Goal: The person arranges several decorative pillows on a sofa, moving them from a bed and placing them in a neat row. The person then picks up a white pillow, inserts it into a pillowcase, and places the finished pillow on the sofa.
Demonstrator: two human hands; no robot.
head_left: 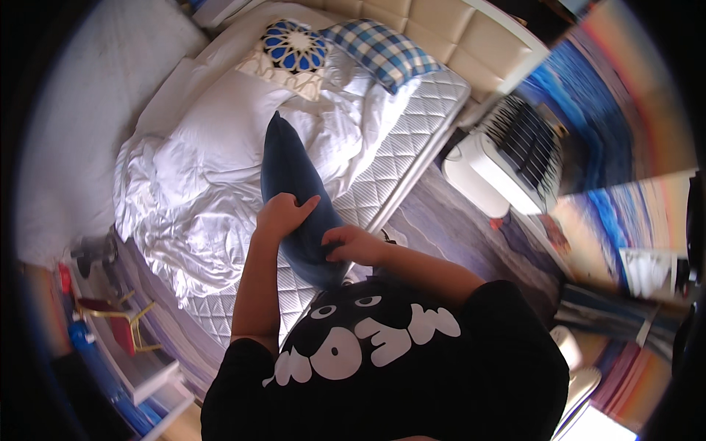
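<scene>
A dark blue cushion [294, 165] stands on edge in front of my body, its pointed corner tipped away toward the head of the bed. My left hand [283, 214] is closed on its left side, with the thumb laid across the upper edge. Nearer my shirt, my right hand [353, 244] has its fingers curled against the right side of the same cushion, gripping the fabric. The cushion's lower end meets the front of my black shirt. Beneath it lies a rumpled white sheet [198, 191] on a quilted mattress [412, 140].
By the padded headboard [471, 44] lie a blue checked pillow [382, 53] and a patterned pillow [290, 55]. A white bedside cabinet [478, 180] with a black slatted top stands right of the bed. A red chair [121, 323] is at the lower left.
</scene>
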